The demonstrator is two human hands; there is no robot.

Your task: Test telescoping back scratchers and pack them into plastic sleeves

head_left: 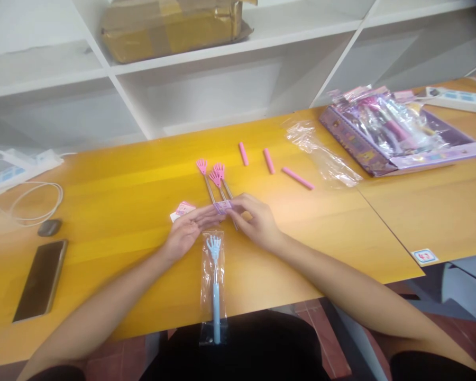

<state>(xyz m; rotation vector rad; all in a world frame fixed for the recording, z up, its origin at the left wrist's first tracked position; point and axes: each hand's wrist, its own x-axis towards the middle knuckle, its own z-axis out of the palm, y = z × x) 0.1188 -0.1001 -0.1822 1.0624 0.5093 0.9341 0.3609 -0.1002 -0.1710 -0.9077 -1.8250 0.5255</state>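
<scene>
My right hand (257, 219) pinches a small purple printed card (222, 207) between thumb and fingers. Stretched out flat, the fingers of my left hand (184, 233) reach to the card's left edge. Under and beside the card lie several pink hand-shaped back scratchers (215, 180) with thin metal rods, their heads pointing away from me. Partly behind my left fingers is a stack of pink and white cards (183, 209). Nearer to me, a blue back scratcher (216, 296) in a clear sleeve hangs over the table's front edge.
Beyond my right hand lie pink handle tubes (268, 161) and a clear plastic bag (321, 153). A purple display box (365, 153) of wrapped items stands at the right. At the left are a phone (40, 280), a cable (59, 198) and a power strip (24, 170). White shelves (238, 50) rise behind.
</scene>
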